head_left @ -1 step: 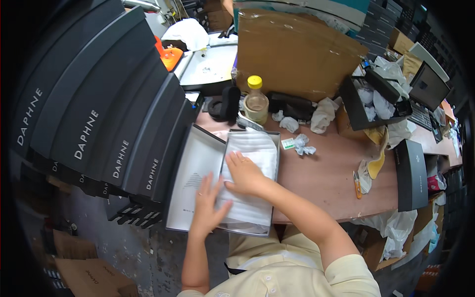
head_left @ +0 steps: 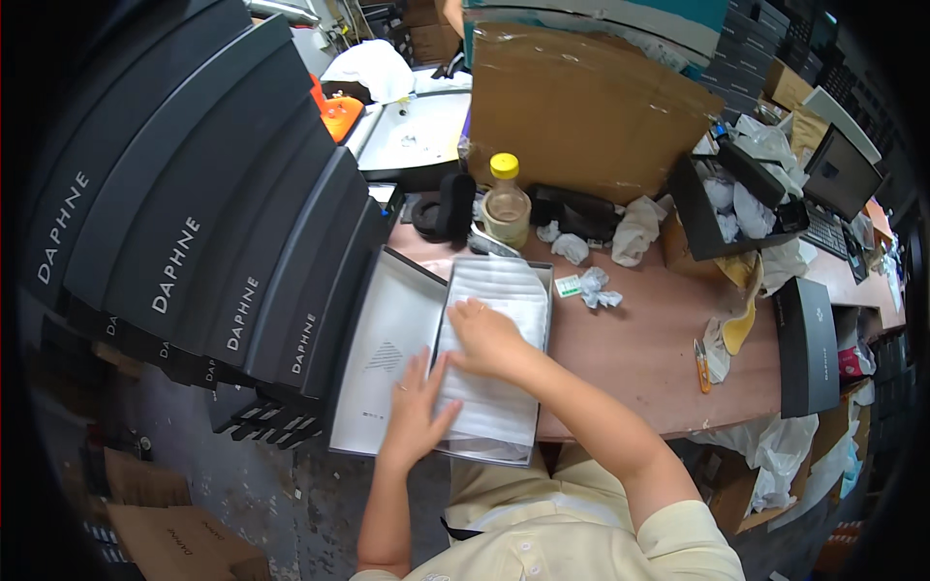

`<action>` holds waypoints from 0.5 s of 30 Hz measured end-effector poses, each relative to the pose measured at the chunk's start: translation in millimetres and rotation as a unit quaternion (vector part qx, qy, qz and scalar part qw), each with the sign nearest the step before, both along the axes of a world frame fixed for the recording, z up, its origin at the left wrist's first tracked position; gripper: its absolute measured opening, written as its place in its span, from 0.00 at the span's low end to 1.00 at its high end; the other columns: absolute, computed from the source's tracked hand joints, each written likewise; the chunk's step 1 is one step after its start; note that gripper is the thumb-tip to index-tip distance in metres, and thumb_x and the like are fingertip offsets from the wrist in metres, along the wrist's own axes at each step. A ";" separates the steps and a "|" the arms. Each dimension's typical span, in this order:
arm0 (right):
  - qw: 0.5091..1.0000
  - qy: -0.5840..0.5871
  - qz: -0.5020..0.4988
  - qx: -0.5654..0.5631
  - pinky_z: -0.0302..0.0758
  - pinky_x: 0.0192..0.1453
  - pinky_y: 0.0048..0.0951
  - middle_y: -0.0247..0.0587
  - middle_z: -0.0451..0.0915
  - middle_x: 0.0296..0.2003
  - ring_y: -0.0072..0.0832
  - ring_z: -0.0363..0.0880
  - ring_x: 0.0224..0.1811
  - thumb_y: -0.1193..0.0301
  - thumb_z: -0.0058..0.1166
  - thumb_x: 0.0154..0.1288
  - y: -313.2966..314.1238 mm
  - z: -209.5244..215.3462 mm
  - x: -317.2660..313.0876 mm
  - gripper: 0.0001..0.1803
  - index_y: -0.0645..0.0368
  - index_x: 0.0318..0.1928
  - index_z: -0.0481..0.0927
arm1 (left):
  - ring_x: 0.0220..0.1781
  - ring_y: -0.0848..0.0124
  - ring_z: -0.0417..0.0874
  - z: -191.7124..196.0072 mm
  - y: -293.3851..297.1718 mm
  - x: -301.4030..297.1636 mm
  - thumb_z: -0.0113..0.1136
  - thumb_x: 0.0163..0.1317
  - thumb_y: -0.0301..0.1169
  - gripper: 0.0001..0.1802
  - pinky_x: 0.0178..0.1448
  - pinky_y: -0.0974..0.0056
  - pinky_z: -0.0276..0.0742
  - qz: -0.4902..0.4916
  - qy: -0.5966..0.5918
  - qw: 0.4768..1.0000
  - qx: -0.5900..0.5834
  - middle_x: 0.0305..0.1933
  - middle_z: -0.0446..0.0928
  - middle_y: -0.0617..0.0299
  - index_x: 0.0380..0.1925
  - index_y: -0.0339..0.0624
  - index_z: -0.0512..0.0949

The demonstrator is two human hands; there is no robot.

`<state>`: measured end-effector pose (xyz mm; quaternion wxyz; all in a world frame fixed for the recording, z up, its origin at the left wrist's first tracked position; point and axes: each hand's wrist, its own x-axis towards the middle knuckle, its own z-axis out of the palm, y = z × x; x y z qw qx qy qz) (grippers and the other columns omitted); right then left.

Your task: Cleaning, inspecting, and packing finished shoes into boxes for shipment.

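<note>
A cluttered brown worktable stood beside a leaning row of long black boxes. The right hand lay flat, fingers spread, pressing on white padded wrapping near its upper half; the left hand rested open, fingers together, on the wrapping's left edge lower down. The wrapping was pale, ribbed in soft horizontal folds, and filled an open shallow box at the table's near edge, its white-lined lid lying open to the left. Beyond stood a yellow-capped bottle and crumpled tissue.
</note>
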<state>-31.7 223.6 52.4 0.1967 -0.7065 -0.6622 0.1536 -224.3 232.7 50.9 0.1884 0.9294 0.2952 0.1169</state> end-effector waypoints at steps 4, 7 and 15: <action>0.990 -0.089 -0.101 0.049 0.61 0.61 0.50 0.54 0.72 0.49 0.44 0.68 0.56 0.53 0.49 0.58 18.5 -26.9 10.3 0.32 0.69 0.53 0.69 | 0.69 0.46 0.60 -24.6 2.2 -0.3 0.55 0.61 0.36 0.36 0.69 0.57 0.57 -0.016 -0.127 0.970 -0.208 0.67 0.58 0.38 0.68 0.43 0.56; 0.993 0.009 -0.118 0.026 0.67 0.59 0.43 0.58 0.72 0.49 0.47 0.71 0.54 0.55 0.51 0.56 24.1 -43.4 18.4 0.32 0.69 0.53 0.69 | 0.68 0.46 0.60 -30.1 1.2 -1.4 0.55 0.60 0.35 0.36 0.68 0.57 0.59 -0.015 -0.136 0.970 -0.202 0.67 0.58 0.37 0.68 0.43 0.55; 0.969 0.227 -0.086 0.048 0.76 0.38 0.40 0.52 0.79 0.27 0.48 0.80 0.29 0.56 0.54 0.60 64.4 21.5 -69.0 0.23 0.69 0.37 0.76 | 0.64 0.45 0.65 -44.0 1.9 -7.8 0.56 0.59 0.36 0.34 0.63 0.54 0.66 -0.011 -0.123 0.978 -0.167 0.65 0.61 0.38 0.65 0.40 0.58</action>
